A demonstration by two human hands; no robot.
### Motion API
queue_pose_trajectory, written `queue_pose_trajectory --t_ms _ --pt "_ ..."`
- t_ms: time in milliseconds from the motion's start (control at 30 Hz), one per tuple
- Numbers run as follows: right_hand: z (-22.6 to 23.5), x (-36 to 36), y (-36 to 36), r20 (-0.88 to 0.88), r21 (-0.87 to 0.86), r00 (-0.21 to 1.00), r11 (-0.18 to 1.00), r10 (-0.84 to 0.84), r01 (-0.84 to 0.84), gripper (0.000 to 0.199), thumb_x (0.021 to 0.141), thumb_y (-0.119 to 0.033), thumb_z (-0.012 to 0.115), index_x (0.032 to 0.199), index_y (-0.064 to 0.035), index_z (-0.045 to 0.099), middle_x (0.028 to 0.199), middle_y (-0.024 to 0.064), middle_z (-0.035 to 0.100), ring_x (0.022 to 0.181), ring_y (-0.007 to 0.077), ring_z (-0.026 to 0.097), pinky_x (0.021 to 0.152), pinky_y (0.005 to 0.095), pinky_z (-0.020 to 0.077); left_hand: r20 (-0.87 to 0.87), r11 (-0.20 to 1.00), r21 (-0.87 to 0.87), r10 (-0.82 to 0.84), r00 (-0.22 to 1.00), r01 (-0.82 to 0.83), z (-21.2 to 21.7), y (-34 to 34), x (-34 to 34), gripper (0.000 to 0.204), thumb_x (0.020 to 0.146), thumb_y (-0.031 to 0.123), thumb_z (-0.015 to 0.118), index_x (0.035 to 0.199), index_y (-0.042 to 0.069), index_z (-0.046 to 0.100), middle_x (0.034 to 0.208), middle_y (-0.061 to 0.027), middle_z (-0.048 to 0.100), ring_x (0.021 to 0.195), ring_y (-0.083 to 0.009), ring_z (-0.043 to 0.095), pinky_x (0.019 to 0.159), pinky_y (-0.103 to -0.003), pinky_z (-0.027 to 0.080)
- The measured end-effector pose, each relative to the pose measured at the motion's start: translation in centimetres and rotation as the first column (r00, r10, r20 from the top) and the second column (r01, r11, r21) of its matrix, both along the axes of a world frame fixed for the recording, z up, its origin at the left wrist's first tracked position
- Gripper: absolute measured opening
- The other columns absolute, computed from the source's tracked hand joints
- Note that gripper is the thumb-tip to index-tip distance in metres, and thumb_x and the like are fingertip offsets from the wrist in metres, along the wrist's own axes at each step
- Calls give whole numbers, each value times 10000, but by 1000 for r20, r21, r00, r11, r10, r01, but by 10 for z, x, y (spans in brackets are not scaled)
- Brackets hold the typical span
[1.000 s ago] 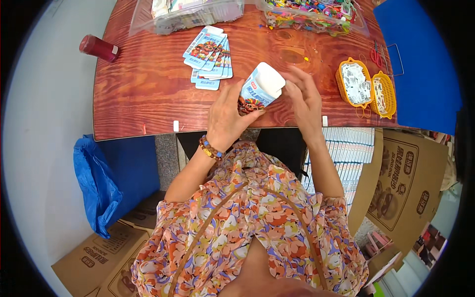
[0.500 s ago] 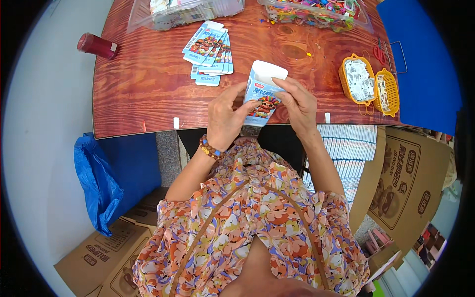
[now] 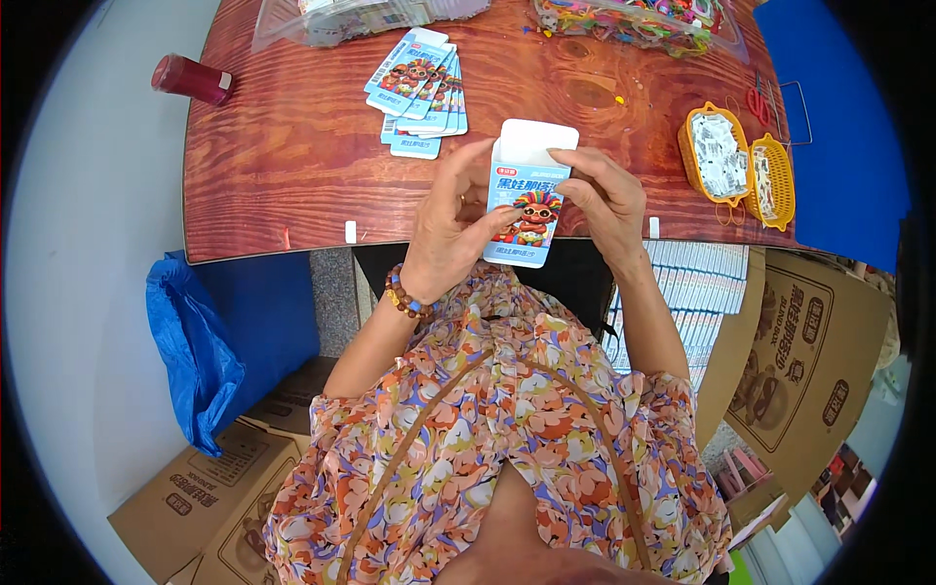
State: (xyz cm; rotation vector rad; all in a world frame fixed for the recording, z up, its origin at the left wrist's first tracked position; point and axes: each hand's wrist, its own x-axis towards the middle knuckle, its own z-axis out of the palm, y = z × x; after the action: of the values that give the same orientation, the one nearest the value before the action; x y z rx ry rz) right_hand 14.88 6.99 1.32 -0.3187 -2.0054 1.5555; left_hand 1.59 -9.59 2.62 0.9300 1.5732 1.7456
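A small blue-and-white cardboard box (image 3: 523, 226) with a cartoon figure on its front is between my hands at the table's near edge. My left hand (image 3: 450, 224) wraps round its left side, thumb pressed on the front. At the upper right edge, my right hand (image 3: 604, 200) pinches the box between thumb and fingers. The white top flap (image 3: 538, 136) stands up and the top is open; the inside cannot be made out. Just beyond my left hand, several flat boxes (image 3: 419, 88) of the same kind lie fanned in a pile on the wooden table (image 3: 292, 156).
Clear plastic bins (image 3: 341, 29) of packets and of small colourful pieces (image 3: 624, 27) stand at the back. Yellow baskets (image 3: 770, 195) holding white packets (image 3: 720, 156) are at right, near red scissors (image 3: 757, 105). A dark red cylinder (image 3: 192, 80) lies at left. Large cartons (image 3: 809, 361) flank me.
The box has turned to face upward more squarely and moved slightly right and nearer to me. Both hands keep hold of it, and my right hand has shifted slightly right.
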Motion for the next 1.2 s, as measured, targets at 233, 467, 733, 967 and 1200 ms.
queue_pose_trajectory --t_ms 233,467,733,967,1200 --pt "-1 2 7 -37 102 999 995 13 -10 251 862 -13 702 1113 -6 717 1127 106 665 1039 168 634 849 265 508 -117 978 -64 -207 971 200 -13 -3 -15 591 860 -35 717 1381 88 465 1206 -98 592 1022 -138 638 779 -290 563" --pt "3 9 7 27 99 999 994 45 -47 198 872 -25 699 1067 4 723 1150 127 659 1057 198 640 890 307 508 102 983 4 -181 978 182 -4 -1 -10 505 860 -42 710 1318 76 534 1153 -63 607 988 -130 639 816 -274 557" --pt "8 16 -2 115 -12 990 996 86 -85 233 901 -20 678 1132 4 696 1215 119 650 1074 169 628 895 307 515 92 967 -66 -239 967 245 -3 -4 -12 501 851 -21 731 1307 76 547 1050 -41 650 919 -110 650 776 -259 562" --pt "32 2 -3 22 -303 997 951 68 -58 218 953 -49 628 1157 19 669 1109 92 689 979 108 637 851 264 515 45 976 -77 -202 978 205 3 -2 -6 495 861 -32 713 1312 63 534 1074 -65 666 944 -115 667 774 -266 569" --pt "51 4 2 231 -334 958 939 168 -84 223 942 -50 641 1150 17 690 979 46 725 885 67 648 793 251 524 56 970 -36 -238 970 240 2 -6 -7 524 872 -34 694 1348 60 497 1115 -95 655 957 -147 679 785 -284 580"
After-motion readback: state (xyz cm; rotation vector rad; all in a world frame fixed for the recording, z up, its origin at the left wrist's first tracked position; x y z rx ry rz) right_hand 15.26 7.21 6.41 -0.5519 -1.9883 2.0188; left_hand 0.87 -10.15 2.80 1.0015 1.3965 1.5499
